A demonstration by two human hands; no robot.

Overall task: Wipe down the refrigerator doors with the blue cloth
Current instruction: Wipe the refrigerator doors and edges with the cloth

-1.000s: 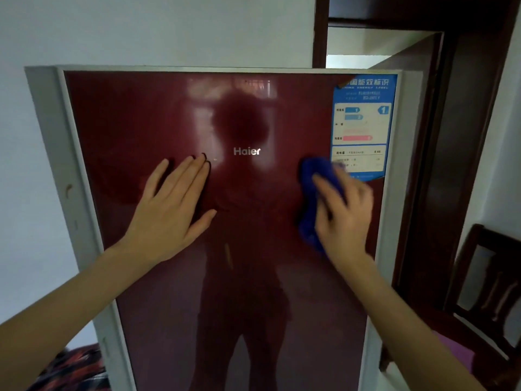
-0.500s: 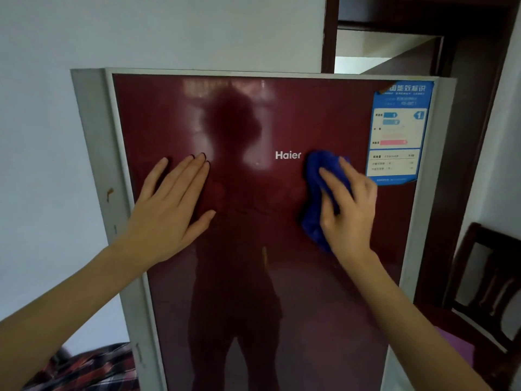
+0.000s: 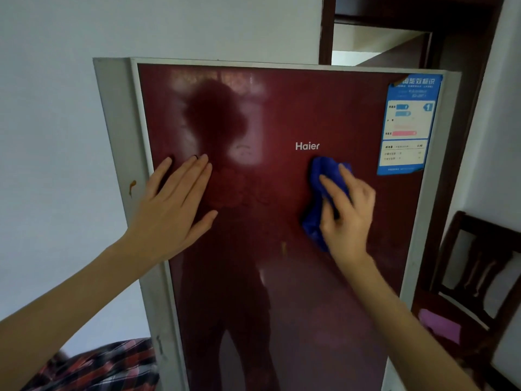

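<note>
The dark red refrigerator door point(image 3: 282, 108) fills the middle of the view, glossy, with a white Haier logo. My left hand point(image 3: 174, 204) lies flat on it near its left edge, fingers straight and together. My right hand point(image 3: 349, 215) holds the bunched blue cloth point(image 3: 324, 170) against the door just below and right of the logo, fingers bent over it. Most of the cloth is hidden under that hand. A small yellowish spot point(image 3: 284, 246) sits on the door below the cloth.
A blue and white energy label point(image 3: 408, 122) is stuck at the door's top right. The fridge's grey side point(image 3: 121, 136) has an orange stain. A dark wooden chair point(image 3: 479, 263) with a pink item point(image 3: 439, 325) stands at the right, below a doorway point(image 3: 380, 43). Plaid fabric point(image 3: 98, 368) lies lower left.
My right hand has slid the cloth left across the door, from beside the energy label to under the logo. My left hand now lies nearer the door's left edge. The view has shifted left.
</note>
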